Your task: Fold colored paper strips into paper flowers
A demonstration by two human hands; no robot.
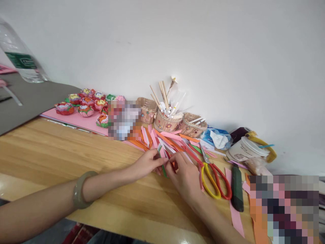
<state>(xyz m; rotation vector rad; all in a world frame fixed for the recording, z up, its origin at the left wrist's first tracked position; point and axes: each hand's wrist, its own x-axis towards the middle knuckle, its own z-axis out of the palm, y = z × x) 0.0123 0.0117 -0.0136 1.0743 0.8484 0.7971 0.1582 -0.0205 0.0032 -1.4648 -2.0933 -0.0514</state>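
Note:
My left hand [149, 162] pinches a green-and-white paper strip [161, 151] between thumb and fingers, above the near edge of a loose pile. My right hand [185, 174] meets it from the right, its thumb and fingers closed at the strip's side; the exact spot they grip is partly hidden. Behind both hands spreads the pile of paper strips [175, 135] in pink, orange, red, white and green. Just right of my right hand lie scissors [215, 179] with one yellow and one red handle, blades pointing away. A dark green utility knife [237, 188] lies beyond them.
Several folded paper flowers [85, 110] stand on pink paper [73, 119] at the left. Decorated baskets [169, 122] with sticks line the wall. A tissue pack [217, 137] and a white paper cup [245, 150] are at the right. A plastic bottle [24, 57] stands far left.

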